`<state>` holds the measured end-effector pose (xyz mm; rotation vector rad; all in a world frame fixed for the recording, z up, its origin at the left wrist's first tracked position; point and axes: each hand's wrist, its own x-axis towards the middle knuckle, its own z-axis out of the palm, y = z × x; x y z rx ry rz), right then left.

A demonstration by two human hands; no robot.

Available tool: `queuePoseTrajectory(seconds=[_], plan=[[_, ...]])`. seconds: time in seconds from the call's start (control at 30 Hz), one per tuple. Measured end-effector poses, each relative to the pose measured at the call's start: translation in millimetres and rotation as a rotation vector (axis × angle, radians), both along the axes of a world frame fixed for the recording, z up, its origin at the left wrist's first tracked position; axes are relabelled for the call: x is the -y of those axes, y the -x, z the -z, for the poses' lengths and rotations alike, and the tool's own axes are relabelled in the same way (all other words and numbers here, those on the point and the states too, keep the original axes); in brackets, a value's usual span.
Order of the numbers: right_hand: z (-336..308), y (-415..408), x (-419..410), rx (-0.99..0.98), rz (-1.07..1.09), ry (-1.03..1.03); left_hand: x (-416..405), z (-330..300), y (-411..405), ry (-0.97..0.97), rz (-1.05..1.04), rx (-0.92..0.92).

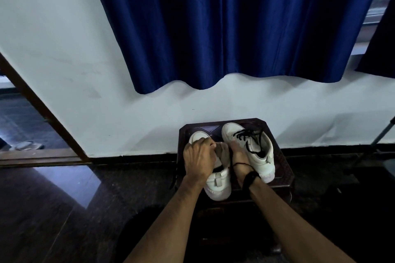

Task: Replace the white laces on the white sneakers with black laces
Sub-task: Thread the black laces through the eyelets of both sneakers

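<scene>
— What was seen nearest the camera?

— Two bare forearms were stretched forward over a dark floor [64, 209]. A dark band [252, 178] was worn on the right wrist, and a thin black thread was looped just above it.

— And the hands?

— Both were laid on the left sneaker [218, 183], which was set on a small dark stool [284, 168] with its heel toward the camera. The left hand [199, 159] was curled over the upper part of that shoe, its fingers bent in at the tongue; what exactly was pinched there could not be told. The right hand [239, 156] was pressed in from the other side at the same spot, its fingers hidden, so its grip could not be told either. A black lace [230, 159] was seen running between the two hands, and a dark strand was hung over the stool's left edge.

— Where was the second shoe?

— The right sneaker [250, 149] was placed just beside the first, on the same stool, toe pointed to the wall. A black lace [249, 137] was already threaded through its eyelets, with loose ends spread over the opening.

— What was noted farther off?

— A pale wall [64, 49] was seen behind the stool, with a dark skirting at its foot. A deep blue curtain [235, 23] was hung above. A brown door frame [40, 111] was seen at the left.
</scene>
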<state>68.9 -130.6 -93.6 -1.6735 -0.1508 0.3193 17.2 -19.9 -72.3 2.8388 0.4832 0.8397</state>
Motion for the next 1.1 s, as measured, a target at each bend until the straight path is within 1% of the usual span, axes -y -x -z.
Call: queuePoseTrajectory(seconds=[0.03,0.07,0.13,0.2,0.27,0.33,0.37,0.4,0.47,0.57,0.6,0.7,0.83,0.9,0.93,0.97,1.03,1.07,1.1], plan=[[-2.0,-1.6,-0.9,-0.081,0.024,-0.094,-0.4,0.0,0.3,-0.003,0.013,0.007],[-5.1,-3.7,-2.2,-0.092,0.039,-0.110,-0.9,0.3,0.7,-0.003,0.025,0.012],[-8.6,-5.6,-5.8,-0.110,0.015,-0.105,-2.7,1.1,2.6,-0.009,0.040,0.028],[-13.2,-7.8,-10.1,-0.135,-0.069,-0.087,-6.9,2.1,5.4,-0.010,0.040,0.057],[-21.2,-15.5,-13.1,-0.077,-0.145,0.049,-10.3,2.5,9.2,-0.003,0.037,0.087],[-36.1,-18.1,-14.9,0.087,-0.210,0.326,-11.2,2.0,11.3,-0.007,0.045,0.103],[-42.9,-17.0,-15.3,0.161,-0.187,0.433,-11.0,1.7,11.9,-0.013,0.051,0.105],[-48.4,-15.6,-14.7,0.211,-0.148,0.486,-11.3,2.0,12.6,-0.016,0.054,0.105],[-48.0,-18.1,-12.6,0.234,-0.109,0.487,-12.5,3.1,14.1,-0.006,0.053,0.107],[-40.2,-19.8,-6.8,0.166,-0.179,0.368,-14.6,4.6,13.9,0.020,0.046,0.102],[-36.6,-20.6,-5.2,0.164,-0.184,0.359,-14.1,5.2,13.7,0.024,0.049,0.099],[-27.5,-20.3,-3.5,0.236,-0.122,0.374,-13.5,6.8,11.8,0.025,0.071,0.076],[-24.2,-17.1,-9.2,0.328,-0.063,0.336,-16.3,9.8,11.1,0.011,0.107,0.065],[-24.1,-17.2,-13.7,0.321,-0.023,0.274,-17.6,9.1,13.0,-0.002,0.106,0.079],[-27.6,-14.1,-16.6,0.283,0.017,0.192,-18.9,8.5,14.2,-0.008,0.088,0.080],[-31.5,-11.0,-19.8,0.214,0.051,0.030,-20.3,8.6,15.6,-0.013,0.059,0.072],[-46.6,-5.1,-24.9,0.015,0.092,-0.413,-22.8,9.7,17.1,-0.018,-0.002,0.052],[-56.1,-6.8,-24.9,-0.079,0.108,-0.592,-23.7,10.2,17.7,-0.015,-0.023,0.048],[-65.1,-11.3,-22.2,-0.116,0.125,-0.681,-24.2,10.4,17.9,-0.009,-0.035,0.046]])
